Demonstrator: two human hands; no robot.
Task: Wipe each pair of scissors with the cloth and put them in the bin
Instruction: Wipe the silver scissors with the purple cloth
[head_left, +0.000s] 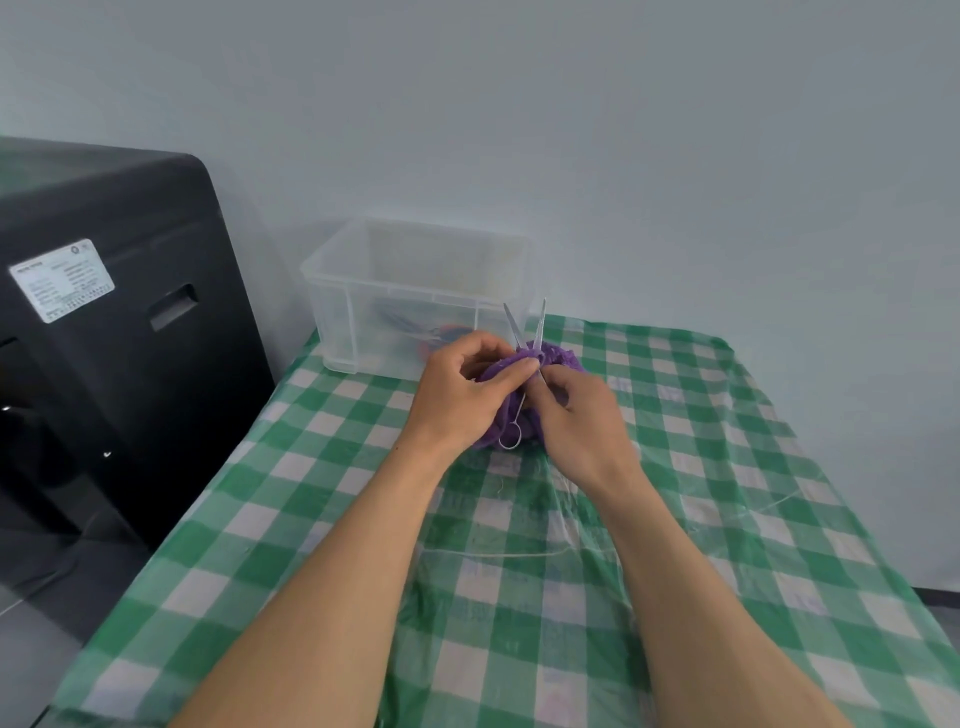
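Just past the fingertips the clear bin (415, 270) stands at the table's far left corner against the wall, with other scissors (410, 325) lying inside it. Behind and right of the fingers the checked tablecloth (322, 519) stretches wide to its edges. Left of them, off the table edge, stands a black machine (104, 322). Both forearms reach forward and converge. The left hand (462, 395) pinches the purple cloth (563, 358) between thumb and curled fingers around the held scissors (523, 332), whose blades spread above the fingers. The right hand (584, 415) curls its fingers onto the scissors' shank, and one handle loop hangs between the palms.
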